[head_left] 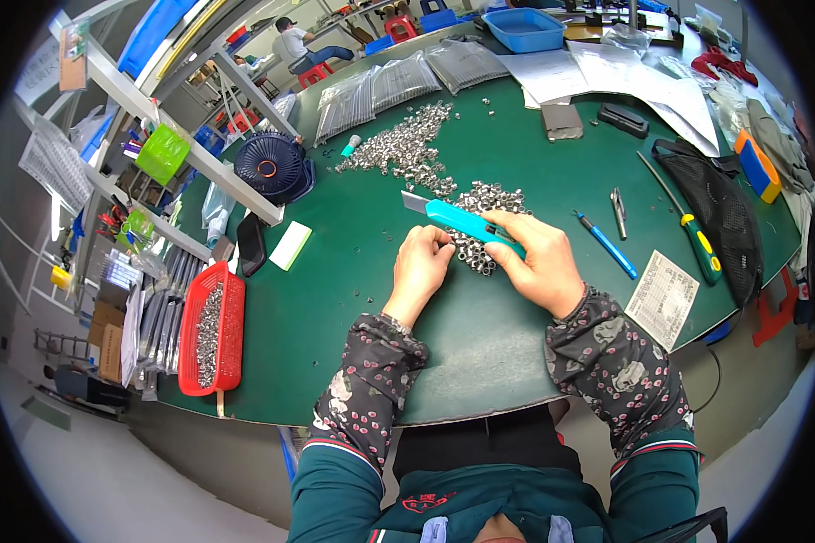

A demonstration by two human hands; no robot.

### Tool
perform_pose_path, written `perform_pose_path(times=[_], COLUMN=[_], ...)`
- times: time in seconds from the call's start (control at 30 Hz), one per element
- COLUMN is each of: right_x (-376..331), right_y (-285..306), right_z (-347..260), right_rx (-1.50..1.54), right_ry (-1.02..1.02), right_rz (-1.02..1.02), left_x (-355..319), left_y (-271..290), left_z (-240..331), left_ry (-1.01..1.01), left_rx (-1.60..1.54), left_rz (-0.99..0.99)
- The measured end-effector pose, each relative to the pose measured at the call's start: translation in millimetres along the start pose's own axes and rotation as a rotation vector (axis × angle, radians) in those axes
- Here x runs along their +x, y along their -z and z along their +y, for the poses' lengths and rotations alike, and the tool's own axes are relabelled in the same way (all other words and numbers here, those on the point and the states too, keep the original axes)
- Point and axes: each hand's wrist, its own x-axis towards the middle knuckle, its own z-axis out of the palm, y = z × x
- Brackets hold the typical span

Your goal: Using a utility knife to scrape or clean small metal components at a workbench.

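Observation:
My right hand (543, 258) grips a teal utility knife (462, 218), its blade out and pointing to the far left. Close beside it, my left hand (421, 262) is closed in a pinch; whatever its fingertips hold is too small to make out. Both hands are over the near edge of a heap of small metal rings (491, 196), which they partly hide. Beyond and to the left spreads a second heap of small metal parts (398, 140).
A red basket (235, 335) of small metal parts stands at the left edge of the green table (290, 362), near a phone (251, 242) and a fan (272, 168). Pens, a screwdriver (702, 249) and a paper slip (663, 299) lie right. Bagged rods (403, 81) lie behind.

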Motion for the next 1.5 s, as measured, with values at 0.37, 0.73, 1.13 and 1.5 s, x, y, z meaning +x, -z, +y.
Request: perform_pose_path(times=[0.37,0.73,1.13,1.5], right_x=[-5.0,-5.3,-6.9,-5.6], right_y=[-5.9,-5.6,-6.6,-6.3], right_z=[6.7,6.3,1.4,2.9], right_rx=[-0.063,0.01,-0.05,-0.047], right_ry=[0.069,0.079,0.129,0.094], right_rz=[-0.073,-0.302,-0.278,-0.196], left_x=[-48.3,-46.6,-47.5,-46.3], left_y=[41.0,43.8,44.0,48.0], left_z=[-27.0,-46.3,-48.7,-43.3], left_ry=[0.365,0.315,0.332,0.361], left_rx=[-1.595,-1.707,-1.72,-1.631], left_rz=[-0.19,-0.176,-0.248,-0.134])
